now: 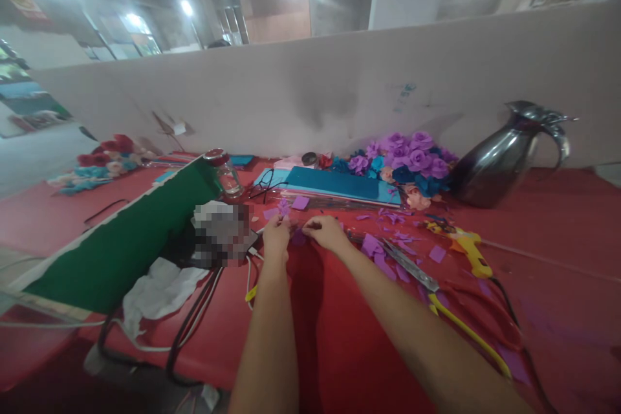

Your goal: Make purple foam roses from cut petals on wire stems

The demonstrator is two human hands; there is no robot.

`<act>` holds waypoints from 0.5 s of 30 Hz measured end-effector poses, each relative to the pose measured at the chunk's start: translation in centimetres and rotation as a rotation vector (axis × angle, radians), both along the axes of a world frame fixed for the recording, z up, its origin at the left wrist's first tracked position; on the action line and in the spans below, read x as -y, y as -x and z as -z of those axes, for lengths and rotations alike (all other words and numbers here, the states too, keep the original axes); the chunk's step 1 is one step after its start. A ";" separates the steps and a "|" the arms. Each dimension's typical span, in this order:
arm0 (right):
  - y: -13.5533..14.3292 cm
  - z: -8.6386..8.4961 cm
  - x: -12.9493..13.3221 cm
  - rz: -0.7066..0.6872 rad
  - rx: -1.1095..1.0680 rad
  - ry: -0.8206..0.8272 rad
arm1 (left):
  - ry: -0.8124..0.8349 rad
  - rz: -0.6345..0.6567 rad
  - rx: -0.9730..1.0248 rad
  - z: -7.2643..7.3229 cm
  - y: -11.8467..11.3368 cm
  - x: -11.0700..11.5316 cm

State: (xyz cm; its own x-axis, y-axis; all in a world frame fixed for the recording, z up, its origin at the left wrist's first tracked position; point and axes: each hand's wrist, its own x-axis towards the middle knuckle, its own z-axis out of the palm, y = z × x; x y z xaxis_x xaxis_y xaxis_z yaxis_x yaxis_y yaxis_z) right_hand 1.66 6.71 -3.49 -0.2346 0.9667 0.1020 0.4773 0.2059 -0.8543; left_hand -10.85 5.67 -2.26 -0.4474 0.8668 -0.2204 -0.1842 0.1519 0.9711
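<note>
My left hand [276,237] is closed in a pinch around a small purple paper flower [284,207], whose petals show above the fingertips. To its right, my right hand [330,233] has thumb and fingers drawn together; anything between them is too small to make out. A purple paper piece [299,237] lies between the two hands, just over the red tabletop [339,310]. Beyond them is a purple paper square [301,203]. Scissors [414,268] lie to the right of my right hand among purple scraps [372,246].
A yellow glue gun [471,252] and a yellow-handled tool [468,330] lie right. Behind are finished purple paper flowers [410,154], a metal jug [507,155], blue sheets [334,183], glasses [266,186] and a glass jar [226,176]. A green panel [130,242] and cables [194,310] occupy the left.
</note>
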 end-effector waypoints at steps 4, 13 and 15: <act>0.1 0.6 -0.2 0.062 -0.100 -0.031 | -0.006 -0.006 -0.002 0.1 -0.2 -0.1; 0.4 -0.6 1.2 0.214 -0.333 -0.173 | -0.022 0.007 -0.018 0.3 0.1 0.0; 0.0 -1.5 1.7 0.244 -0.390 -0.184 | -0.030 -0.004 -0.023 0.1 0.1 -0.1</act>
